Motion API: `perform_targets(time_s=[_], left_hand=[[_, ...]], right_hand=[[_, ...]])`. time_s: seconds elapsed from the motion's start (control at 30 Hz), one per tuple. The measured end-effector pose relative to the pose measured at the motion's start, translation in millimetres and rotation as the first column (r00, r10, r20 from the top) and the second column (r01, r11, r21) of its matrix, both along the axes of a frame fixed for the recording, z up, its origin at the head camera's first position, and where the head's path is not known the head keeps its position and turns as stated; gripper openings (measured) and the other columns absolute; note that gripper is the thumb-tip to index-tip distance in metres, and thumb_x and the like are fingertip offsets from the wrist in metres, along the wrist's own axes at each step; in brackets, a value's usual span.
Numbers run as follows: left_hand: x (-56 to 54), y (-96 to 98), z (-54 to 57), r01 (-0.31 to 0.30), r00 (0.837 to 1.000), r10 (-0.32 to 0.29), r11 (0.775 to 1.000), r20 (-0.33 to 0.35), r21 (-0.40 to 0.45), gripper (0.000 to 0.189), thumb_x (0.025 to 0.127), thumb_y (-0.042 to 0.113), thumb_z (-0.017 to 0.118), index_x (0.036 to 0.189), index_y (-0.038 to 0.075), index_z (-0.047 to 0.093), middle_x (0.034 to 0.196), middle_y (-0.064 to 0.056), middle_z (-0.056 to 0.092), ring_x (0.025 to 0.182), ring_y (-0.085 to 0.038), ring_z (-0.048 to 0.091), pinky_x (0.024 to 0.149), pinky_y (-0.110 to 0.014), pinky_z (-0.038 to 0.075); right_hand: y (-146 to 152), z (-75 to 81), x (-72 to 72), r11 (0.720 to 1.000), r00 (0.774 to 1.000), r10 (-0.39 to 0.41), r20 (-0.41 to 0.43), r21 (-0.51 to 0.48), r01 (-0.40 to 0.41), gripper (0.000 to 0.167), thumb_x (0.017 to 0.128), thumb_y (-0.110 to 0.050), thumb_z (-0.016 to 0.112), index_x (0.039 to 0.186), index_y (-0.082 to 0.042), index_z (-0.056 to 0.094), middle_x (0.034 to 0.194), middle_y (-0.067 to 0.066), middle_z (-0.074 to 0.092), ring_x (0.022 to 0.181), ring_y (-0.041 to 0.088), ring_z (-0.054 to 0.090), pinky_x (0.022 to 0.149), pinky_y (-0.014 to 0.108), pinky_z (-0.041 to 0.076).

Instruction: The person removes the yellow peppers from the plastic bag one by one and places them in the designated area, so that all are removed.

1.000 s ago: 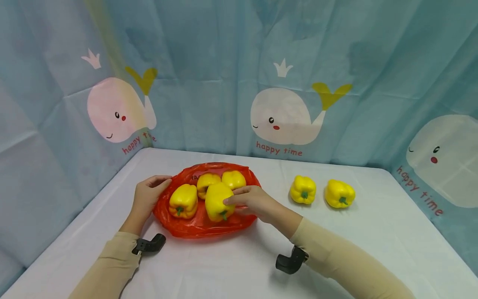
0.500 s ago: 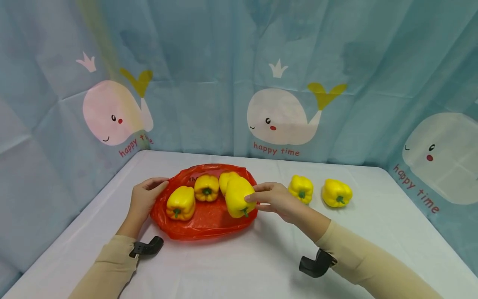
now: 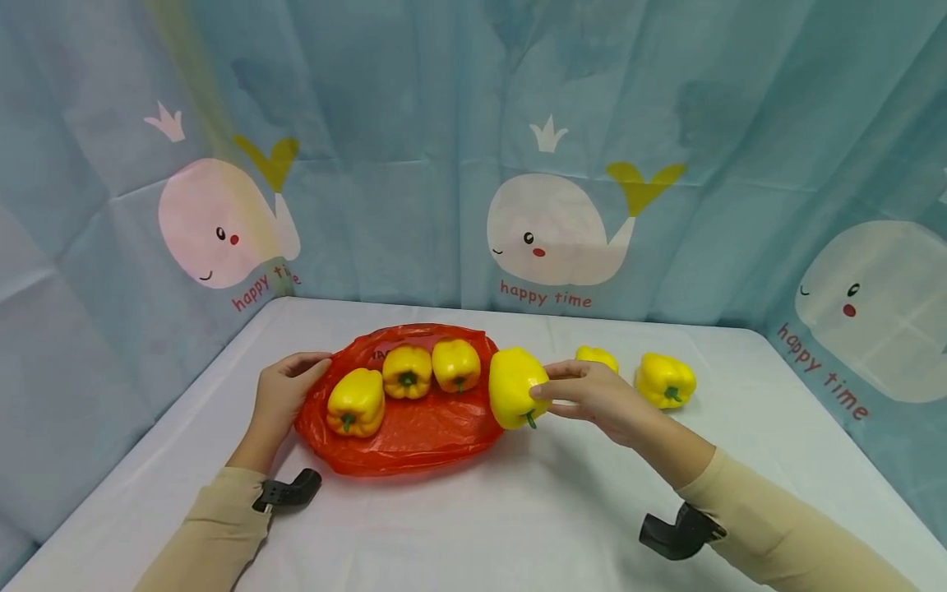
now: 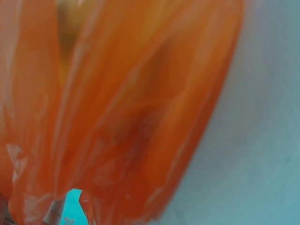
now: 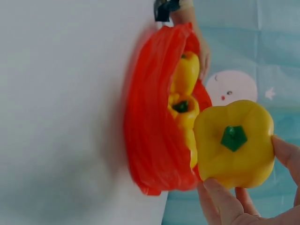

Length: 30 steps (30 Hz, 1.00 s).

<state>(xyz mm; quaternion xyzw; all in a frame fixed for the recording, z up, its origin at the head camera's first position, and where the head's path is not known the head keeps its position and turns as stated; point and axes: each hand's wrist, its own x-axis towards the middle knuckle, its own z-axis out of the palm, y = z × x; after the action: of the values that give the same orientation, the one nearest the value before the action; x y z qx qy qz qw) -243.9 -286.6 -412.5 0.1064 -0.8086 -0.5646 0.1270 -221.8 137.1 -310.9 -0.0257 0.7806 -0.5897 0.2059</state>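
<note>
Raised in my right hand (image 3: 610,403), one yellow bell pepper (image 3: 518,387) has travelled rightward over the last second, from over the inside of the red plastic bag (image 3: 429,432) to its right edge, while my left hand (image 3: 284,393) has stayed at the bag's left rim. Starting from the left, a black wrist camera (image 3: 288,491) sits at the cuff of my beige sleeve (image 3: 210,526), and the fingers of that hand are bent over the rim, pinching the plastic against the thumb. Within the bag lie three more peppers: the left pepper (image 3: 357,403) with its stem toward me, the middle pepper (image 3: 407,372) close beside it, and the right pepper (image 3: 456,366) next to that one. The pepper I hold is off the white tabletop (image 3: 459,526); in the right wrist view my thumb and fingers are spread to its width and curved against its sides, with its green stem facing the camera. Behind this hand a fifth pepper (image 3: 595,356) is partly hidden, and just to its right a sixth pepper (image 3: 667,380) rests on the white cloth. Blue curtains (image 3: 414,222) printed with whales and "happy time" stand behind everything.
</note>
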Motion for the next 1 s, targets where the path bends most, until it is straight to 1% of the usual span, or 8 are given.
perform_targets(time_s=[0.17, 0.27, 0.33, 0.43, 0.63, 0.73, 0.87, 1.0], left_hand=[[-0.2, -0.2, -0.7, 0.005, 1.000, -0.005, 1.000, 0.006, -0.002, 0.055, 0.094, 0.050, 0.062, 0.131, 0.009, 0.064, 0.099, 0.026, 0.062, 0.101, 0.002, 0.054, 0.078, -0.007, 0.051], [0.2, -0.3, -0.8, 0.007, 1.000, -0.007, 1.000, 0.006, -0.004, 0.055, 0.094, 0.050, 0.062, 0.131, 0.009, 0.064, 0.098, 0.028, 0.062, 0.101, 0.003, 0.054, 0.078, -0.006, 0.051], [0.2, -0.3, -0.6, 0.011, 1.000, -0.011, 1.000, 0.004, -0.008, 0.055, 0.095, 0.050, 0.062, 0.131, 0.008, 0.063, 0.097, 0.029, 0.061, 0.101, 0.004, 0.053, 0.078, -0.006, 0.051], [0.5, 0.0, 0.2, 0.013, 1.000, -0.013, 1.000, 0.001, -0.016, 0.055, 0.095, 0.049, 0.061, 0.131, 0.008, 0.063, 0.097, 0.030, 0.061, 0.101, 0.005, 0.053, 0.077, -0.006, 0.051], [0.9, -0.3, 1.2, 0.013, 1.000, -0.013, 1.000, -0.006, -0.024, 0.055, 0.095, 0.049, 0.061, 0.131, 0.007, 0.063, 0.098, 0.029, 0.061, 0.100, 0.006, 0.053, 0.077, -0.006, 0.051], [1.1, -0.1, 1.1, 0.009, 1.000, -0.010, 1.000, -0.007, -0.026, 0.055, 0.095, 0.049, 0.061, 0.131, 0.007, 0.063, 0.098, 0.030, 0.060, 0.100, 0.006, 0.053, 0.077, -0.006, 0.051], [1.1, 1.0, 0.8, 0.007, 1.000, -0.007, 1.000, -0.008, -0.024, 0.055, 0.095, 0.049, 0.062, 0.130, 0.006, 0.063, 0.096, 0.031, 0.059, 0.100, 0.006, 0.053, 0.078, -0.006, 0.051], [0.8, 0.9, 0.6, 0.000, 1.000, -0.001, 1.000, -0.013, -0.025, 0.055, 0.095, 0.049, 0.062, 0.129, 0.006, 0.064, 0.094, 0.031, 0.059, 0.100, 0.006, 0.054, 0.078, -0.005, 0.050]], right_hand=[[17, 2.2, 2.8, 0.998, 1.000, -0.011, 0.012, -0.054, 0.011, 0.060, 0.091, -0.024, 0.072, 0.138, 0.007, 0.049, 0.141, 0.020, 0.051, 0.105, 0.015, 0.068, 0.100, 0.039, 0.052], [27, 4.9, 4.5, 0.998, 1.000, -0.013, 0.017, -0.058, 0.014, 0.066, 0.092, -0.024, 0.071, 0.142, 0.009, 0.042, 0.147, 0.022, 0.044, 0.105, 0.014, 0.067, 0.100, 0.037, 0.052], [32, 6.6, 5.5, 0.999, 1.000, -0.012, 0.015, -0.046, 0.012, 0.070, 0.093, -0.025, 0.070, 0.144, 0.010, 0.039, 0.148, 0.023, 0.043, 0.106, 0.014, 0.067, 0.100, 0.036, 0.052], [40, 7.6, 6.5, 1.000, 1.000, -0.009, 0.008, -0.028, 0.009, 0.071, 0.093, -0.026, 0.070, 0.144, 0.011, 0.037, 0.146, 0.024, 0.044, 0.105, 0.014, 0.067, 0.099, 0.036, 0.053], [55, 5.4, 5.9, 1.000, 1.000, -0.013, 0.001, -0.013, 0.013, 0.068, 0.094, -0.028, 0.068, 0.142, 0.010, 0.039, 0.144, 0.021, 0.045, 0.104, 0.013, 0.067, 0.098, 0.034, 0.054], [62, 4.3, 6.0, 1.000, 1.000, -0.015, -0.007, -0.014, 0.015, 0.064, 0.094, -0.029, 0.068, 0.139, 0.008, 0.042, 0.138, 0.017, 0.051, 0.103, 0.012, 0.067, 0.098, 0.036, 0.054], [74, 3.9, 6.1, 1.000, 1.000, -0.028, -0.015, 0.002, 0.028, 0.060, 0.094, -0.029, 0.069, 0.135, 0.008, 0.046, 0.128, 0.010, 0.057, 0.102, 0.012, 0.068, 0.096, 0.034, 0.055], [86, 3.3, 5.6, 0.999, 0.999, -0.032, -0.020, 0.018, 0.033, 0.063, 0.094, -0.029, 0.069, 0.138, 0.008, 0.047, 0.127, 0.007, 0.060, 0.101, 0.011, 0.069, 0.093, 0.030, 0.056]])
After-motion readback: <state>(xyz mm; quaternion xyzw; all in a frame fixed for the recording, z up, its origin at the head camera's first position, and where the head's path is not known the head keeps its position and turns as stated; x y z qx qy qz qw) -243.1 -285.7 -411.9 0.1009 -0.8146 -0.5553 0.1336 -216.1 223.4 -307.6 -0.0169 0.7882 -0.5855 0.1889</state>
